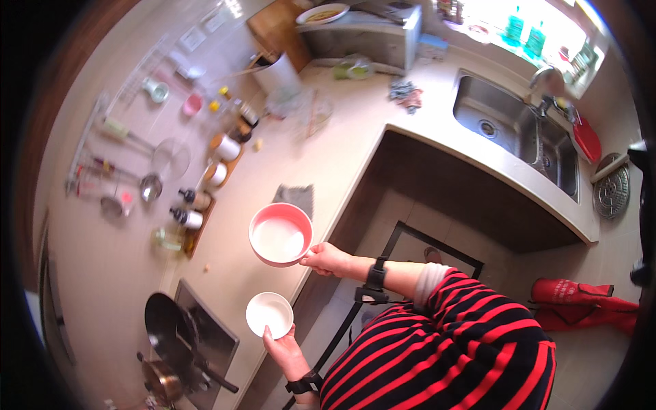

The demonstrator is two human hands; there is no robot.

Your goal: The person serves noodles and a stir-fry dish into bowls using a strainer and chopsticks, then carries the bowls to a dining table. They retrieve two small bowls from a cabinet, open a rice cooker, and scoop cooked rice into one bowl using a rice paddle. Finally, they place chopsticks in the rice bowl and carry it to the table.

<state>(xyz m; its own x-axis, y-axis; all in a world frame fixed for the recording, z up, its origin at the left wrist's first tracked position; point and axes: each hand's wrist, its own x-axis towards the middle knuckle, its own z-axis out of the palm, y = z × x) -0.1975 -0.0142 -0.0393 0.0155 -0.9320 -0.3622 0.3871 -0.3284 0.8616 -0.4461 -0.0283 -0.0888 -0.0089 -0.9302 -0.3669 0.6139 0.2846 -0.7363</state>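
Observation:
In the head view, my right hand grips the near edge of a round pink bowl, thumb and fingers closed at its rim. The inside of that bowl looks pale, and I cannot tell whether it holds anything. My left hand holds a smaller white bowl, its thumb over the rim. No contents are plain in the white bowl. Both bowls are held side by side at the front of the pale countertop, apart from each other. A grey cloth lies partly behind the pink bowl.
A black wok sits on the stove at lower left, beside a metal pot. Bottles and jars line the wall under hanging utensils. A double sink is at upper right. A crumpled cloth lies near it.

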